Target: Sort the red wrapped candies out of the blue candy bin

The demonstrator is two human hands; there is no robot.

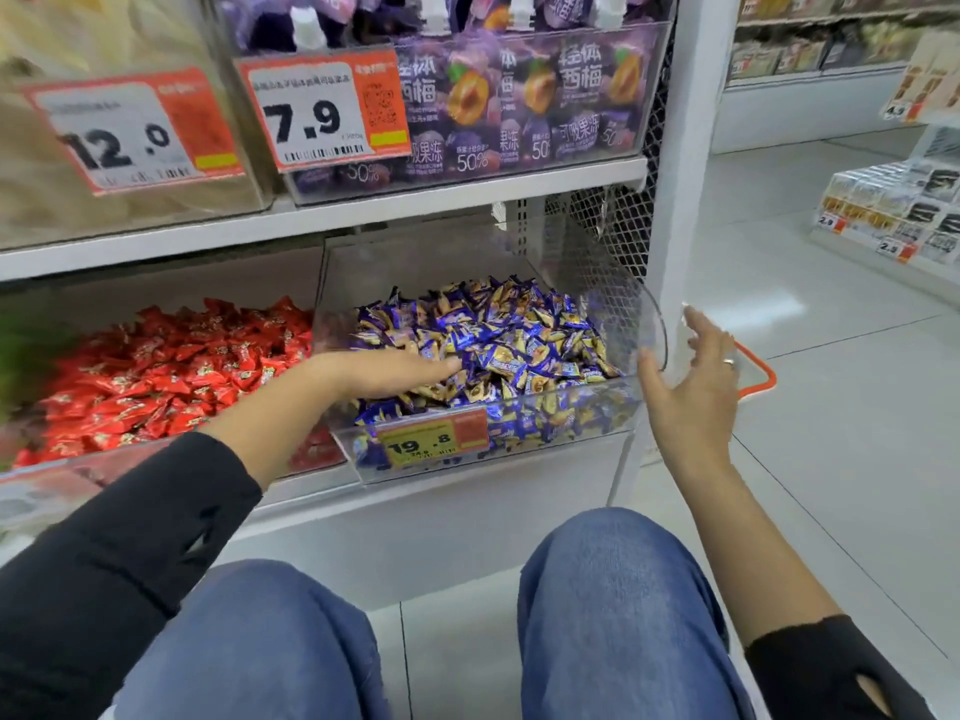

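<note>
Knees: two knees in blue denim (613,605) fill the bottom edge, over a pale tiled floor (831,407).
Sleeves: black sleeves cover both forearms; the left one (119,553) is cut off by the frame's lower left corner.
Left hand: the left hand (400,374) lies flat, palm down, fingers straight, on the heap of blue and gold wrapped candies (509,335); whether anything lies under the palm is hidden.
Right hand: the right hand (691,376) is spread with relaxed fingers just beside the bin's right corner, gripping nothing; a ring shows on one finger.
Blue candy bin: a clear plastic bin (571,407) on the lowest white metal shelf (467,511), with a yellow and orange price tag reading 19.8 (434,441) on its front wall.
Red candies: a heap of red wrapped candies (171,366) fills the neighbouring clear bin to the left, touching the blue bin's side; no red wrapper can be made out among the blue ones.
Upper shelf: purple jelly pouches (519,96) stand behind a clear front, with tags reading 7.9 (322,111) and 12.0 (130,132); the pale goods behind the 12.0 tag are blurred.
Behind the right hand: an orange basket rim (761,376), mostly hidden.
Room: a shop aisle, with stacked packets on low shelving (893,205) at the far right, too blurred to read beyond small price tags.
</note>
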